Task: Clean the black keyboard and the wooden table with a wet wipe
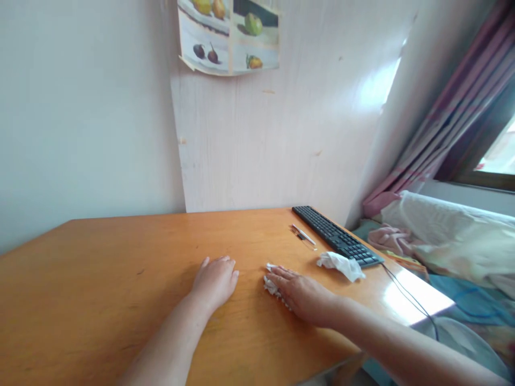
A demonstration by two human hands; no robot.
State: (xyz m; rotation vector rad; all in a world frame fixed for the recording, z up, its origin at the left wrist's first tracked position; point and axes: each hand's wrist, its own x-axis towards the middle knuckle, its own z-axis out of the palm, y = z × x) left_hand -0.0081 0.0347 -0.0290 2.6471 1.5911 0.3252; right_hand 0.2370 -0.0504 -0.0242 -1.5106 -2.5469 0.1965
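Observation:
My left hand (215, 281) lies palm down on the wooden table (112, 268), its fingers slightly apart and nothing visible in it. To the right, my right hand (303, 294) presses a crumpled white tissue (272, 287) against the tabletop. The tissue's ragged edges stick out past the fingertips and along the left side of that hand; the rest is hidden under the palm. A second crumpled tissue (341, 265) lies farther right, against the near end of a black keyboard (332, 230).
A white pen (303, 235) and a thin dark item (298, 232) lie left of the keyboard. The keyboard's cable (410, 297) runs over the table's right edge. Piled bedding (446, 230) sits beyond that edge. Behind the table is a wall with fruit pictures (254, 48).

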